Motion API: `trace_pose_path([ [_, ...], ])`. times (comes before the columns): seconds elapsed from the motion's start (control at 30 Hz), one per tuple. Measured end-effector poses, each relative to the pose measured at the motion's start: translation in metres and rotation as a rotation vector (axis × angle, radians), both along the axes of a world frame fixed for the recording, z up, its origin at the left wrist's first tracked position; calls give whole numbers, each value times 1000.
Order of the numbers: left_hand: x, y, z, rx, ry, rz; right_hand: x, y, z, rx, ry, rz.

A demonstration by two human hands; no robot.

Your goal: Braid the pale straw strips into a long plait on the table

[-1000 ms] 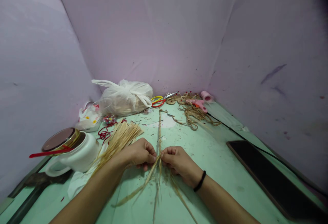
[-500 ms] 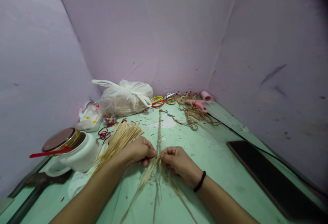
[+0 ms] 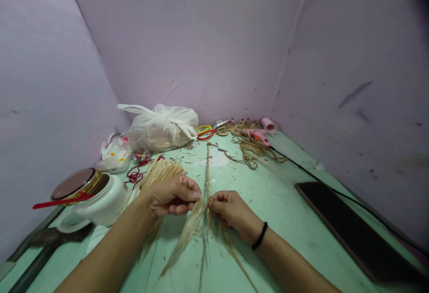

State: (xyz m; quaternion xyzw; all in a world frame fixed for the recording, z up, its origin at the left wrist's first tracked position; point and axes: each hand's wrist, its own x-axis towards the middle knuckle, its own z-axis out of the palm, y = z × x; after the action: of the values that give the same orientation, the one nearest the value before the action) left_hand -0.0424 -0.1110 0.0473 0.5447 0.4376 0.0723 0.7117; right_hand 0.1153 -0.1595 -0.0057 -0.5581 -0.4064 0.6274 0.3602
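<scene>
A thin braid point(image 3: 208, 168) of tan fibre runs straight up the table, its loose strands spreading toward me below my hands. My left hand point(image 3: 177, 194) pinches a pale, wide strand point(image 3: 185, 235) between thumb and fingertips, just left of the braid. On the right side, my right hand point(image 3: 229, 210) grips the braid's lower end and another strand point(image 3: 237, 259), which trails down toward the front edge. A black band circles my right wrist. Behind my left hand lies a bundle of dry straw-like fibre point(image 3: 161, 170), partly covered by my forearm.
Left: a white mug point(image 3: 107, 201), a round lidded jar point(image 3: 78, 183), a red stick point(image 3: 63, 201) and a hammer point(image 3: 50, 239). Behind: a tied plastic bag point(image 3: 164, 130), scissors point(image 3: 206, 132), twine point(image 3: 254, 150), a pink glue gun point(image 3: 258, 136) and a pink spool point(image 3: 269, 125). Right: a dark phone-like slab point(image 3: 348, 230).
My left hand has shifted slightly up and left, turning so its thumb shows on top, and the pale strand in it now fans wider. My right hand stays nearly where it was.
</scene>
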Motion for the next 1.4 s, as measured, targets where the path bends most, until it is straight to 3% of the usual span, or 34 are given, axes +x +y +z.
trace_pose_path([
  [0.1, 2, -4, 5, 30, 24, -16, 0, 0, 0, 3, -11, 7],
  [0.23, 13, -4, -14, 281, 235, 39, 0, 2, -2, 7, -3, 6],
  [0.4, 16, -1, -30, 360, 291, 25, 1, 1, -2, 6, 16, 3],
  [0.73, 24, -12, -21, 286, 344, 107, 0, 2, -2, 4, -19, 6],
  [1.1, 21, -9, -30, 352, 326, 131, 0, 1, -2, -1, -15, 14],
  [1.4, 23, -10, -35, 166, 321, 196, 1, -1, 1, 45, -17, 16],
])
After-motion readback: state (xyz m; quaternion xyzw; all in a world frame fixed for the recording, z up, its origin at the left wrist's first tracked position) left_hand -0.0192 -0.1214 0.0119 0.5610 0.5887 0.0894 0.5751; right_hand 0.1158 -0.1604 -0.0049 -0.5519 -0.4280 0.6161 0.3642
